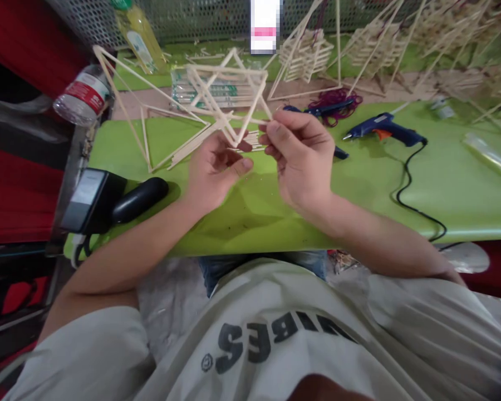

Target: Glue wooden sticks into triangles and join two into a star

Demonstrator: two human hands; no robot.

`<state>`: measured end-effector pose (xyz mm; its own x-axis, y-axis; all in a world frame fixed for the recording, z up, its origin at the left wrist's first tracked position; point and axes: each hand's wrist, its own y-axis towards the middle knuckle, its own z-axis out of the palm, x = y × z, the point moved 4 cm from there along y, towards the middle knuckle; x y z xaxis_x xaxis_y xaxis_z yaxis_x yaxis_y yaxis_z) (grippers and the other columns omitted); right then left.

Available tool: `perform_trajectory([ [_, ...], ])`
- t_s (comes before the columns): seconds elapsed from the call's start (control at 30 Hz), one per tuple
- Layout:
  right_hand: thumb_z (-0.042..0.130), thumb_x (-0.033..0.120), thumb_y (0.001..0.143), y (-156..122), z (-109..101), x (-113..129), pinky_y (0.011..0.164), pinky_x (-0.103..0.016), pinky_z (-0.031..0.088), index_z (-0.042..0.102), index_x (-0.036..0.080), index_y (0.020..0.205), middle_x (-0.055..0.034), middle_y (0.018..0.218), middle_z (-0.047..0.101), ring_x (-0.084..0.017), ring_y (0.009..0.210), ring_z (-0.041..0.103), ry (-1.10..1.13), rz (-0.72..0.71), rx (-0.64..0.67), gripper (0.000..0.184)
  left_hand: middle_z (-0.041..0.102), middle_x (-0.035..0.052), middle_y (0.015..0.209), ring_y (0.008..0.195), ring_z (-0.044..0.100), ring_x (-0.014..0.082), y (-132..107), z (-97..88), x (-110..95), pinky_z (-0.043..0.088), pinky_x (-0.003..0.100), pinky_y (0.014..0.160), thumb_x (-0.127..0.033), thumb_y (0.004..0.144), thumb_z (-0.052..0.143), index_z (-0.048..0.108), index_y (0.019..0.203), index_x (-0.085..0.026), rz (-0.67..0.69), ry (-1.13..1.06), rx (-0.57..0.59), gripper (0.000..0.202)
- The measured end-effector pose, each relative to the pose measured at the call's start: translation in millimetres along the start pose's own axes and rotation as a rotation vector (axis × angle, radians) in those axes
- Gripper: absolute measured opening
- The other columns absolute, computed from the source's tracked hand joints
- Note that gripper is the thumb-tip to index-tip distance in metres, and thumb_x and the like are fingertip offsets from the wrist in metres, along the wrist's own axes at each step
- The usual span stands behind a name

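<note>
1. Right hand [304,156]: thumb and forefinger pinched on a corner of the stick frame [254,107], remaining fingers curled in.
2. Left hand [212,175]: half-curled, fingers at the frame's lower corner, thumb standing apart. Cannot tell whether gripping or only propping.
3. Stick frame position: held up over the green counter [250,223], just ahead of both hands, with the stick packet [217,92] behind.
4. Done, judging by looks: sticks joined into triangles, corners meeting. Second frame [146,136] at the left, tilted on the counter, also looks joined. Cannot tell whether touching the held one.
5. Further along, by appearance: slatted assemblies [307,55] at the back, built up in layers.
6. Left: looks part-built overall. Loose sticks [194,143] lying unused, more in the packet. Cannot tell whether every joint on the held frame is fixed. Glue gun [386,128] lying at the right, in neither hand.
7. Counts, work: 1 frame held, 1 second frame, 1 stick packet, 1 glue gun, at least 3 slatted assemblies. Loose sticks: too many overlapping to count.
8. Counts, rest: 1 red-labelled bottle [86,96], 1 yellow-filled bottle [141,44], 1 tangle of purple cord [337,115], 1 black box [94,197], 1 black rounded object [140,200]. Blue-handled tools [341,152]: partly behind the right hand, cannot count.
</note>
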<state>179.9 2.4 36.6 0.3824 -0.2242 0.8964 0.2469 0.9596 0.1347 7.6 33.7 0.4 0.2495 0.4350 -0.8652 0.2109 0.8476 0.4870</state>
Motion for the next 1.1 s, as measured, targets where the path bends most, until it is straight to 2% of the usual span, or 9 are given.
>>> perform_trajectory([
  [0.1, 0.110, 0.058, 0.085, -11.9, 9.4, -2.7, 0.078, -0.032, 0.071, 0.080, 0.031, 0.100, -0.0002, 0.103, 0.085, -0.021, 0.100, 0.084, 0.001, 0.040, -0.023, 0.043, 0.084, 0.0019, 0.106, 0.089, 0.075, 0.0166, 1.2, 11.2, -1.0, 0.061, 0.033, 0.074, -0.057, 0.098, 0.103, 0.089, 0.114, -0.032, 0.020, -0.080, -0.105, 0.033],
  [0.27, 0.107, 0.074, 0.084, -21.7, 14.2, -4.4, 0.080, -0.038, 0.072, 0.080, 0.031, 0.105, -0.0028, 0.107, 0.085, -0.026, 0.108, 0.084, -0.031, 0.089, -0.006, 0.054, 0.080, 0.0013, 0.103, 0.087, 0.074, 0.0197, -10.4, 22.1, -9.6, 0.054, 0.035, 0.071, -0.080, 0.096, 0.095, 0.085, 0.117, -0.036, -0.071, -0.001, -0.198, 0.049],
  [0.33, 0.105, 0.078, 0.083, -23.6, 13.3, -5.0, 0.080, -0.039, 0.072, 0.080, 0.031, 0.106, -0.0026, 0.106, 0.085, -0.025, 0.104, 0.083, -0.045, 0.109, 0.005, 0.058, 0.079, 0.0002, 0.100, 0.083, 0.070, 0.0187, -14.0, 20.3, -11.6, 0.050, 0.036, 0.067, -0.078, 0.100, 0.091, 0.084, 0.115, -0.037, -0.060, 0.023, -0.252, 0.044],
  [0.47, 0.111, 0.081, 0.071, -24.6, 11.2, -7.7, 0.080, -0.042, 0.072, 0.081, 0.030, 0.103, -0.0030, 0.102, 0.087, -0.024, 0.096, 0.079, -0.041, 0.129, 0.013, 0.067, 0.074, -0.0030, 0.089, 0.072, 0.057, 0.0125, -15.3, 16.4, -8.2, 0.041, 0.034, 0.063, -0.065, 0.108, 0.090, 0.081, 0.104, -0.032, 0.002, -0.013, -0.290, 0.035],
  [0.67, 0.111, 0.076, 0.075, -24.5, 9.0, -6.9, 0.081, -0.040, 0.070, 0.082, 0.032, 0.101, -0.0019, 0.103, 0.086, -0.025, 0.103, 0.081, -0.020, 0.087, -0.004, 0.059, 0.072, -0.0043, 0.086, 0.073, 0.053, 0.0113, -15.4, 11.4, 0.9, 0.043, 0.033, 0.066, -0.063, 0.104, 0.096, 0.078, 0.102, -0.028, 0.038, 0.011, -0.306, 0.039],
  [0.8, 0.111, 0.068, 0.081, -22.9, 5.3, -5.8, 0.085, -0.039, 0.070, 0.085, 0.033, 0.099, -0.0002, 0.100, 0.085, -0.022, 0.099, 0.081, -0.001, 0.046, 0.021, 0.047, 0.079, -0.0022, 0.087, 0.071, 0.058, 0.0128, -18.3, 11.3, -5.2, 0.044, 0.034, 0.063, -0.063, 0.103, 0.096, 0.084, 0.099, -0.030, 0.021, 0.084, -0.331, 0.035],
  [0.93, 0.110, 0.061, 0.086, -18.7, 2.1, -4.1, 0.083, -0.036, 0.070, 0.086, 0.034, 0.099, 0.0016, 0.100, 0.084, -0.018, 0.092, 0.079, 0.010, -0.005, 0.008, 0.038, 0.075, -0.0028, 0.082, 0.067, 0.058, 0.0129, -21.3, 11.2, -10.7, 0.045, 0.034, 0.063, -0.064, 0.101, 0.097, 0.085, 0.095, -0.032, 0.010, 0.109, -0.325, 0.034],
  [1.0, 0.109, 0.064, 0.087, -16.9, 1.5, -2.7, 0.082, -0.036, 0.070, 0.084, 0.034, 0.097, 0.0009, 0.101, 0.084, -0.019, 0.092, 0.080, 0.002, 0.005, -0.007, 0.040, 0.072, -0.0031, 0.080, 0.067, 0.059, 0.0133, -21.8, 10.6, -11.0, 0.046, 0.034, 0.063, -0.063, 0.103, 0.095, 0.085, 0.095, -0.033, -0.003, 0.116, -0.305, 0.033],
  [1.1, 0.111, 0.070, 0.079, -16.0, 2.5, -1.0, 0.082, -0.038, 0.071, 0.081, 0.032, 0.096, -0.0007, 0.101, 0.085, -0.022, 0.094, 0.082, 0.005, 0.047, 0.005, 0.051, 0.073, -0.0032, 0.082, 0.067, 0.060, 0.0137, -20.7, 7.5, -11.2, 0.046, 0.033, 0.062, -0.065, 0.103, 0.094, 0.084, 0.095, -0.035, 0.005, 0.121, -0.324, 0.033],
])
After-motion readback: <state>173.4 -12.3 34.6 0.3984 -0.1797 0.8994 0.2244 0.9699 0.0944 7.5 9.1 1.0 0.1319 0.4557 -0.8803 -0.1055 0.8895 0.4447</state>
